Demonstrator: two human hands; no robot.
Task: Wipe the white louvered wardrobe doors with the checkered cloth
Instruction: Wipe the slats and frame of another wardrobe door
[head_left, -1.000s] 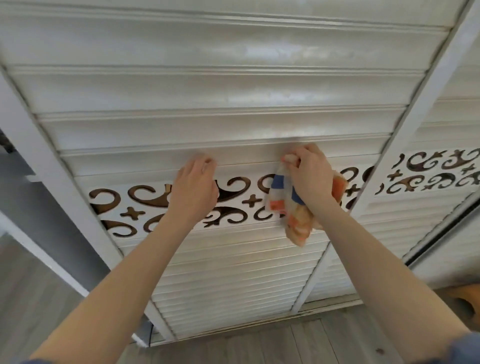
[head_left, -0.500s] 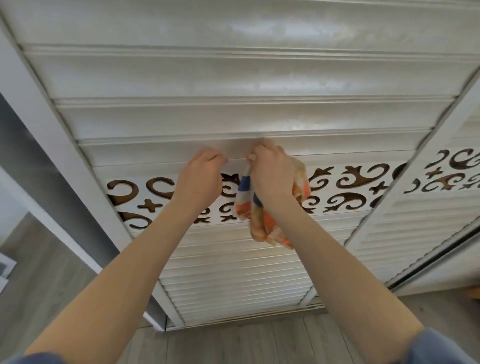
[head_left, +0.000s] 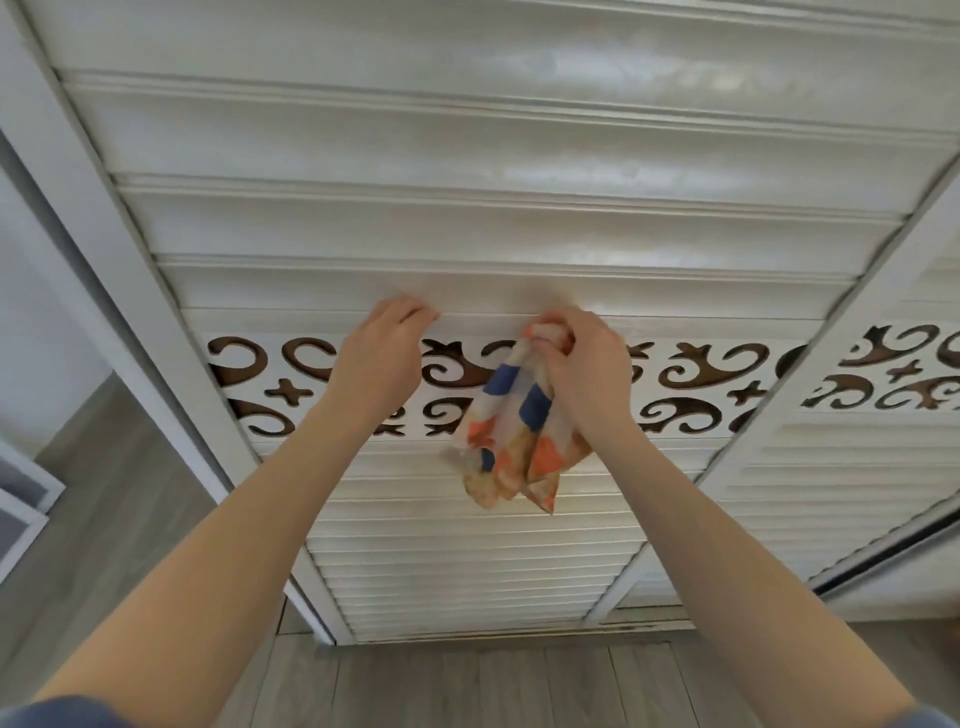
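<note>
Wardrobe doors (head_left: 467, 218) look mid-job to me. The wiping is at the slat right above the scroll cutouts (head_left: 711, 364), and I can't tell which slats are done. Checkered cloth (head_left: 519, 431) is bunched tight in the right hand (head_left: 582, 374), the rest dangling below it. Left hand (head_left: 379, 358) sits just beside, fingers bent on that slat, grip unclear.

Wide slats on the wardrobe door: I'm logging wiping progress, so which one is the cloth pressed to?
The lowest wide slat, directly above the brown scroll-cut band; the right hand bunches the checkered cloth at its lower edge. Higher slats go untouched.
</note>
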